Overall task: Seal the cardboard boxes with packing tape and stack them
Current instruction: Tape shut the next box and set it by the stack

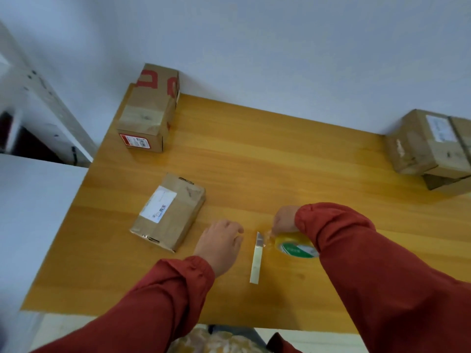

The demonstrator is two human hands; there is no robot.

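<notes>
Tape roll (297,247) sat low at the near side of the table (280,154), gripped from above by the right hand (284,220), probably to steady it while a strip (257,261) ran out toward the person. The left hand (220,242) hovered beside the strip, fingers loosely bent, holding nothing, likely ready to take it. The nearest box (169,212) lay flat just to the left: creased brown, with a white label.

The right hand (284,221) holds the yellow tape roll (297,247) on the wooden table (254,161); a pale strip (257,261) lies just left of the roll; the left hand (220,243) is further left; a small box (169,212) sits beyond it.
</notes>
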